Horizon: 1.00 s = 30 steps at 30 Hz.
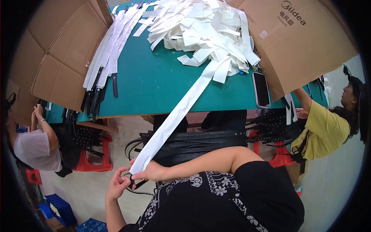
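A long white strip (172,125), like a flat sleeve, runs slantwise from the table down to my hands in front of my body. My right hand (152,171) is closed around its near end. Beside it, the fingers of my left hand (117,185) are pinched on a thin black belt (141,185), right at the strip's lower end. Whether the belt tip is inside the strip I cannot tell. Several more black belts (185,144) lie across my lap. At its far end the strip touches a large heap of loose white strips (208,27).
On the green table (150,77), belts in white sleeves (110,50) lie at the left and a phone (261,89) at the right. Cardboard panels (297,42) flank both sides. Co-workers sit left (36,147) and right (326,123) on red stools (94,158). Blue crates (60,208) stand lower left.
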Each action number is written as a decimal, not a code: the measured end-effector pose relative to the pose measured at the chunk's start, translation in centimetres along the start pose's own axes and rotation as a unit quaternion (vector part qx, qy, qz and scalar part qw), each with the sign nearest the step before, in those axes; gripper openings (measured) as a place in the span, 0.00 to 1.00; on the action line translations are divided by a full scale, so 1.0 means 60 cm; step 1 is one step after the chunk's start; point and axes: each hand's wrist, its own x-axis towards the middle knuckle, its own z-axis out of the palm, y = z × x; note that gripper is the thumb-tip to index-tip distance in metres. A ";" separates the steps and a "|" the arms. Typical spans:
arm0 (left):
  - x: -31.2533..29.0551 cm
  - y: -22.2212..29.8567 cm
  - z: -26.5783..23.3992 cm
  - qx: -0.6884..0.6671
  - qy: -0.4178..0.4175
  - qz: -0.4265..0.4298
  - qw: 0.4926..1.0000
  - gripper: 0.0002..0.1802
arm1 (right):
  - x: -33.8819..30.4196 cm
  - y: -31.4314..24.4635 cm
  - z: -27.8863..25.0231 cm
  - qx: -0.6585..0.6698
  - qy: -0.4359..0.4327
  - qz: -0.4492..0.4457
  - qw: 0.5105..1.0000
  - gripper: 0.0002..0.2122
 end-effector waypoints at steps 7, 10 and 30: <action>-0.004 0.018 0.020 -0.011 0.083 0.035 0.996 0.23 | 0.010 -0.002 -0.013 0.085 0.020 -0.006 0.996 0.25; 0.005 0.031 0.040 0.016 0.108 0.028 0.994 0.19 | 0.000 0.001 -0.007 0.065 0.022 0.040 0.997 0.27; -0.064 -0.041 -0.112 0.021 0.116 -0.112 0.987 0.17 | -0.049 -0.369 -0.453 0.340 0.365 -0.182 0.847 0.07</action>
